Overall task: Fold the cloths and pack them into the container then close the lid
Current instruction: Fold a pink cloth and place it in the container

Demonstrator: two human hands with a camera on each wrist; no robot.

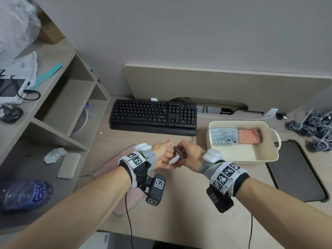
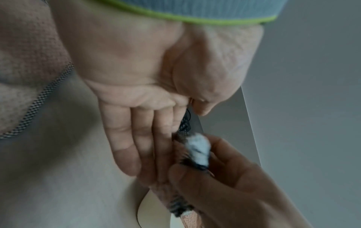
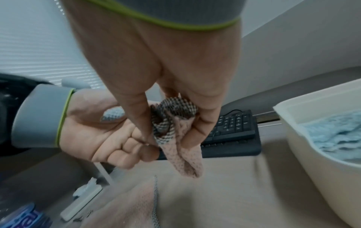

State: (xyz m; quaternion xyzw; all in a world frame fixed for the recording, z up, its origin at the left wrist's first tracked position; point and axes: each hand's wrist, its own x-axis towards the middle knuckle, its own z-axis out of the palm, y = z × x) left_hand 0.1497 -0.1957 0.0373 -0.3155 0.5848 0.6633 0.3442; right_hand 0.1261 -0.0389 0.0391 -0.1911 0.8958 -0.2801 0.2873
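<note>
Both hands meet above the middle of the desk. My right hand (image 1: 191, 156) (image 3: 175, 77) pinches a bunched pink cloth (image 1: 178, 155) (image 3: 175, 131) with a dark checked trim. My left hand (image 1: 162, 155) (image 3: 101, 135) has its fingers curled round the cloth's lower end, thumb up. A second pink cloth (image 1: 111, 168) lies flat on the desk under my left arm. The cream container (image 1: 242, 159) (image 3: 312, 154) stands open at the right. It holds a folded blue cloth (image 1: 224, 139) and a folded orange cloth (image 1: 249, 136) along its far side.
A black keyboard (image 1: 154, 115) lies behind the hands. A dark flat rounded panel (image 1: 296, 169) sits right of the container, with bundled cables (image 1: 312, 126) beyond. A shelf unit (image 1: 62, 114) stands at the left, with a crumpled tissue (image 1: 54, 155) and a purple pack (image 1: 25, 194) near it.
</note>
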